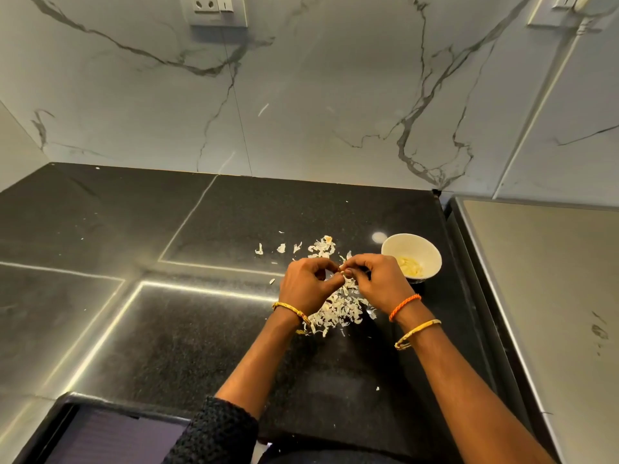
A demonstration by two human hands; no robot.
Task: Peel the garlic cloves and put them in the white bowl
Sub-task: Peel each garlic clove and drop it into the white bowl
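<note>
Just right of the frame's centre, my left hand [306, 284] and right hand [371, 279] meet fingertip to fingertip, fingers curled, pinching a small garlic clove [342, 270] between them; most of it is hidden by my fingers. Below and above my hands, papery garlic skins [338, 309] lie scattered on the black counter [187, 329]. The white bowl [411, 257] stands just right of my right hand, with peeled cloves [410, 265] lying in its bottom.
</note>
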